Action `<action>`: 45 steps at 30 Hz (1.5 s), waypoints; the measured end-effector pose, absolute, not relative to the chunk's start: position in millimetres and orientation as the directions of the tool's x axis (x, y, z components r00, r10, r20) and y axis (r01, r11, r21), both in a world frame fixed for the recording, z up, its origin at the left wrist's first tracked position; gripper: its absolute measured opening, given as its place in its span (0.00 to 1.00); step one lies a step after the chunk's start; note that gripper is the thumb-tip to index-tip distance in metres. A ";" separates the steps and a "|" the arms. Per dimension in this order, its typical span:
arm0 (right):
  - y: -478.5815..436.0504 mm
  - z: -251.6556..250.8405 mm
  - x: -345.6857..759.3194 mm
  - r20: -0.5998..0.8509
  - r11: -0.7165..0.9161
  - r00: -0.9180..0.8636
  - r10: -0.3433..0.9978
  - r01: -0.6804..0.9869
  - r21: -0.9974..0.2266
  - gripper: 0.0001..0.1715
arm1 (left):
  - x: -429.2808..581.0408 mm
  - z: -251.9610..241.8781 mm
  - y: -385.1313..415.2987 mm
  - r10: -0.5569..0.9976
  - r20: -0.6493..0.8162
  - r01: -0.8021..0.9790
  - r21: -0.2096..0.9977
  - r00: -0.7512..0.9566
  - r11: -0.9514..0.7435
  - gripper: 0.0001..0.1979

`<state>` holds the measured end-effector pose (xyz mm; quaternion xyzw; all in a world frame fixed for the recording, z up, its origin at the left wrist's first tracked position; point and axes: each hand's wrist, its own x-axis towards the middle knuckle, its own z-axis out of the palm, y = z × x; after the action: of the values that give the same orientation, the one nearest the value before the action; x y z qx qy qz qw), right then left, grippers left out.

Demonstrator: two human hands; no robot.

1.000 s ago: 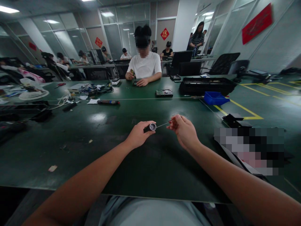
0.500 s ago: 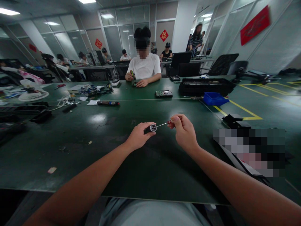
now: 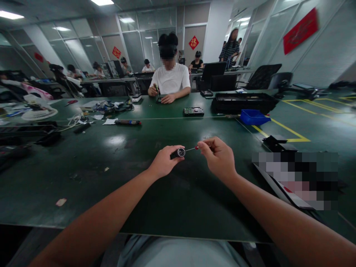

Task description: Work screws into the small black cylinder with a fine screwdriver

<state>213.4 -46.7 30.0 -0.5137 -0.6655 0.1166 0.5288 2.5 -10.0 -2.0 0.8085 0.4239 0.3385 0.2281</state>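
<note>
Head view: we are sitting at a long dark green table [image 3: 83, 178] and holding both bare arms out over it. Our left hand [image 3: 164, 162] is gripping a small black cylinder [image 3: 178, 152] between thumb and fingers, with its round silvery end facing the right hand. The cylinder is hanging over the tabletop, near the middle of the table's near half, between our two hands. Our right hand [image 3: 219, 157] is pinching a thin screwdriver [image 3: 191, 149] by its red handle at the fingertips. Its metal shaft is pointing left and its tip is meeting the cylinder's silvery end. Whether the tip is sitting inside a screw we cannot tell, as the part is too small.

Farther along the table, a co-worker in a white shirt [image 3: 171, 78] is sitting opposite us, with both hands on the tabletop. Near that person a flat circuit board [image 3: 194, 111] is lying on the table, and to the right of it a long black tray [image 3: 244, 102] is standing beside a blue bin [image 3: 253, 116]. On the left, a dark pen-shaped tool [image 3: 128, 121] is lying well apart from our hands, with a tangle of cables [image 3: 108, 105] and a white fan [image 3: 39, 111] beyond it.
</note>
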 end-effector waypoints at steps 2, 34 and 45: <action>-46.7 28.5 212.7 0.598 0.483 0.055 0.800 0.532 -0.695 0.10 | 2.3 -1.1 -10.1 0.841 0.355 0.533 0.655 0.409 -0.535 0.20; -50.1 28.4 209.2 0.544 0.463 -0.015 0.839 0.545 -0.699 0.13 | -0.1 0.9 -8.3 0.848 0.346 0.544 0.655 0.401 -0.524 0.19; -31.2 14.9 207.9 0.337 0.338 0.170 0.926 0.019 -0.941 0.17 | -1.1 3.5 -7.3 0.835 0.354 0.536 0.645 0.422 -0.545 0.20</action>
<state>207.9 -31.2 14.9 -0.4449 -0.5314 0.3645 0.6220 -1.1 -7.3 3.5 0.8129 0.4216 0.3339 0.2235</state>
